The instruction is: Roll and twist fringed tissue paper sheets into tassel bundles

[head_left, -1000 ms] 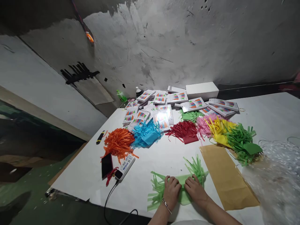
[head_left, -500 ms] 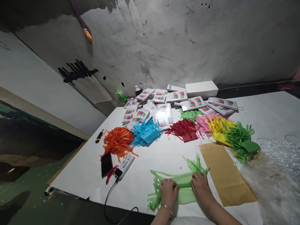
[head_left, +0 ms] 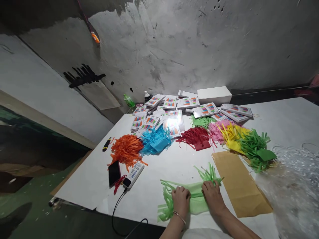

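Observation:
A sheet of light green tissue paper (head_left: 198,206) with fringed strips at both ends lies on the table in front of me. A folded band runs across its middle. My left hand (head_left: 180,200), with a bracelet at the wrist, is closed on this band near the left fringe. On the right side, my right hand (head_left: 211,195) presses curled fingers on the same band beside the right fringe. My fingertips are partly hidden by the backs of my hands. The strips on the left spread over the table near its front edge.
Fringed tissue bundles in orange (head_left: 126,148), blue (head_left: 157,141), red (head_left: 196,137), yellow (head_left: 233,137) and green (head_left: 256,149) lie behind. Brown paper (head_left: 241,186) and clear plastic (head_left: 294,189) are right; a power strip (head_left: 134,174) and phone (head_left: 114,173) left. Printed packs (head_left: 171,124) pile against the wall.
Both hands stay on the green tissue paper. They have moved very slightly upward along with the band, and the view has shifted a little.

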`<state>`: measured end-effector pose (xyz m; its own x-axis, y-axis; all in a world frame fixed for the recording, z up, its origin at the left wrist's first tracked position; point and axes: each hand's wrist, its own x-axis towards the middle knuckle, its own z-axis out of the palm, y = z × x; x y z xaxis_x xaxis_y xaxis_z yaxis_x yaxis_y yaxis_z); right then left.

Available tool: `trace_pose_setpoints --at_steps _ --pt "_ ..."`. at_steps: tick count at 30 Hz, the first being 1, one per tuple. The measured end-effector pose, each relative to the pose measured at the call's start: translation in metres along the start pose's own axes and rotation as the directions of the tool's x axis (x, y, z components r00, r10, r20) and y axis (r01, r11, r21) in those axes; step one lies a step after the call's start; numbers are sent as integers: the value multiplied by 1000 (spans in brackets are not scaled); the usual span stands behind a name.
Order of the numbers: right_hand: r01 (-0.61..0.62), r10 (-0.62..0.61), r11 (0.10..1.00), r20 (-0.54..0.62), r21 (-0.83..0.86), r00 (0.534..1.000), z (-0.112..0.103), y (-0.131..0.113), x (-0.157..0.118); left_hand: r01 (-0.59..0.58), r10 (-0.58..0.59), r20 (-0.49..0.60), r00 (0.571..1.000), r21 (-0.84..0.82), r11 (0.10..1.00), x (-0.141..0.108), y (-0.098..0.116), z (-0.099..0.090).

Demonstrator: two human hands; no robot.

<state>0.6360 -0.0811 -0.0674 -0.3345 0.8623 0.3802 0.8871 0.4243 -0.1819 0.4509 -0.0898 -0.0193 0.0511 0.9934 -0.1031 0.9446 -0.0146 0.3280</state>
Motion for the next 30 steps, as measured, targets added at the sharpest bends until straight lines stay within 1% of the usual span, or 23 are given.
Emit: trace_pose_setpoints --at_steps 3,5,9,12,15,19,23,26,30 --pt "190 -190 980 -3 67 982 7 -2 -6 -115 116 -5 993 12 993 0 -4 1" --pt "249 -251 964 3 94 968 11 -4 -7 -187 187 -17 982 20 982 0 -9 2" --pt "219 -222 970 17 108 975 16 -9 -1 -299 301 -41 953 35 954 1 -17 6" --pt "220 -225 968 31 122 974 16 -12 4 -334 336 -57 940 44 941 0 -20 8" --pt "260 -268 955 41 141 963 17 -18 7 -339 341 -71 937 29 940 -1 -20 8" --pt "270 -279 951 43 150 959 22 -22 10 -334 333 -61 941 -17 942 -2 -20 6" --pt "283 -295 944 49 171 954 16 -15 8 -240 238 -57 970 -43 970 -2 -20 3" --pt "242 -255 953 52 181 966 3 -2 4 -180 178 -38 983 -56 982 -4 -20 0" --pt "134 -150 971 72 197 986 -14 8 1 -169 170 13 985 -59 984 -8 -19 -6"
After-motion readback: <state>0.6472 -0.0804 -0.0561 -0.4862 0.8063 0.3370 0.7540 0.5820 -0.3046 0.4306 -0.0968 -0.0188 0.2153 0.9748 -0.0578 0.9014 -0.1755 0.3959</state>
